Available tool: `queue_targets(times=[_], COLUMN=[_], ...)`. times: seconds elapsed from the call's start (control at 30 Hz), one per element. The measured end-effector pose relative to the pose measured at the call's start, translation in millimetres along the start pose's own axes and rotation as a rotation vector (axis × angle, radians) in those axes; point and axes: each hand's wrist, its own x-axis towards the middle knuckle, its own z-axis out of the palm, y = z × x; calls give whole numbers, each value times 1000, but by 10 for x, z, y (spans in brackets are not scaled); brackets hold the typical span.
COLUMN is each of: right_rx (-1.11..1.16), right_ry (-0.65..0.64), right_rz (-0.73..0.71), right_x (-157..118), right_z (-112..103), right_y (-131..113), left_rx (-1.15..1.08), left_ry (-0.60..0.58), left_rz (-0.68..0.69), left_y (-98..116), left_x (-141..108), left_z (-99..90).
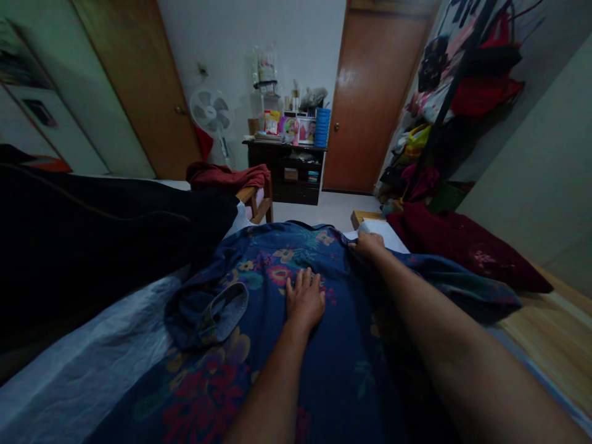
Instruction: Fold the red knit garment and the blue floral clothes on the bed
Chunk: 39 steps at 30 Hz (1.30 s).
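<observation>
A dark blue floral shirt (337,333) lies spread out in front of me, its collar end away from me. My left hand (305,302) rests flat on the middle of it, fingers stretched out. Near the top right, my right hand (369,243) has its fingers closed on the shirt's shoulder edge. One sleeve is folded in at the left, with the cuff (226,311) opening upward. The other sleeve (467,283) stretches out to the right, partly behind my right forearm.
Black clothing (102,240) lies to the left on a white sheet (115,339). At the right is a maroon pillow (467,246) on a wooden surface (555,320). Beyond stand a chair with a red cloth (226,177), a fan (211,111) and a dark cabinet (284,185).
</observation>
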Motion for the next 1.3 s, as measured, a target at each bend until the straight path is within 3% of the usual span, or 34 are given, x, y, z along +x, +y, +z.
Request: queue_targets(times=[0.17, 0.37, 0.53, 0.8, 1.03, 1.3], right_rx=[-23, -30, -38, -55, -67, 23], right_ry=[-143, -11, 92, 111, -42, -68], right_rz=[-68, -39, 55, 44, -58, 73], right_x=[150, 267, 249, 277, 219, 462], right_z=[8, -190, -102, -84, 8, 22], right_y=[102, 311, 377, 332, 202, 145], left_rx=[-2, 0, -9, -11, -12, -21], left_ry=[-13, -11, -24, -30, -43, -46], left_rz=[-6, -4, -3, -8, -5, -12], left_y=[11, 15, -7, 0, 17, 8], left_x=[-4, -9, 2, 9, 9, 16], left_z=[-12, -9, 17, 16, -18, 3])
